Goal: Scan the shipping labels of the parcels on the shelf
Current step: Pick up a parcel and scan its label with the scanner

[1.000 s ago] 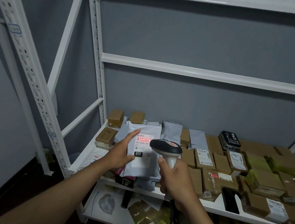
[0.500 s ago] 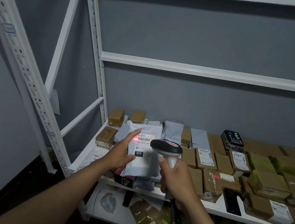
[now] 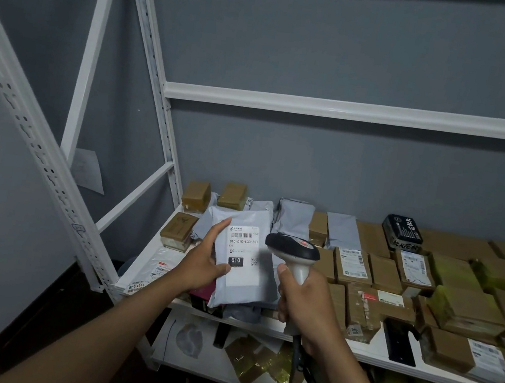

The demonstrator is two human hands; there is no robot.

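Your left hand (image 3: 202, 264) holds a grey poly mailer (image 3: 245, 258) by its left edge: the fingers (image 3: 217, 231) lie straight up along that edge and the thumb (image 3: 223, 268) presses the front face just left of the black "010" patch. The mailer is lifted clear of the shelf (image 3: 374, 353), tilted with its face toward you. Its white shipping label (image 3: 242, 253) sits immediately right of your left fingertips, with the barcode at the top and the printed code line below it.

Your right hand (image 3: 304, 304) grips the handle of the barcode scanner (image 3: 293, 249); all fingers are curled round the handle and the thumb lies against its left side. The scanner's dark head stands above your right knuckles, just beside the label's right edge, pointing away from you. Its cable (image 3: 293, 375) hangs down below the heel of your right hand.

Beyond your right fingers, brown cardboard parcels (image 3: 383, 275) cover the shelf surface, several with white labels facing up. A black box (image 3: 402, 233) rests further back on them. Behind the held mailer, more grey mailers (image 3: 292, 218) lean near the wall. Left of your left hand, a small brown box (image 3: 177, 230) sits near the white rack upright (image 3: 154, 98).
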